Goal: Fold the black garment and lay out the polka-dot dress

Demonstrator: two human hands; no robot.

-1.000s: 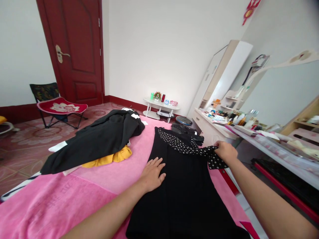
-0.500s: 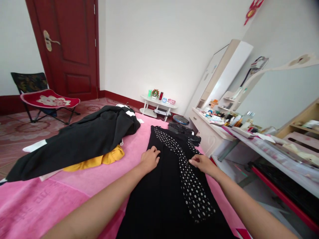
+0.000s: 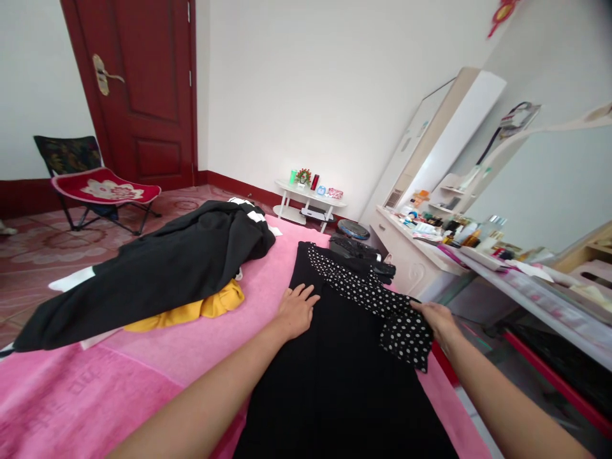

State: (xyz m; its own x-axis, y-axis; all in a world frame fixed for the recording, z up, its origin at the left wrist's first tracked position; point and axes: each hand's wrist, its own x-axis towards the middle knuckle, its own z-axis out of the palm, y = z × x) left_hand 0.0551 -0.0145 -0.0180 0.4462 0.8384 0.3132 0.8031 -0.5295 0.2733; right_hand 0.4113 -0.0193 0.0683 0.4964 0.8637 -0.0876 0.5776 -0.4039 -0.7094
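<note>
A long black dress (image 3: 344,376) lies spread over the pink bed cover (image 3: 261,255), its lower end running out of view at the bottom. My left hand (image 3: 295,312) rests on the dress's left edge with the fingers spread. To the right, my right hand (image 3: 437,322) pinches the white-dotted black sleeve (image 3: 406,325) and holds it out past the dress's right side. The sleeve's loose end hangs down in folds below the fingers.
On the left of the bed lies a heap of black clothing (image 3: 182,261) over a yellow garment (image 3: 191,312). More dark clothes (image 3: 356,247) lie at the far end. A cluttered dressing table (image 3: 411,239) stands right; a folding chair (image 3: 105,188) stands left.
My right hand has taken the dotted sleeve and drawn it to the right, off the middle of the dress. My left hand has flattened on the dress's edge.
</note>
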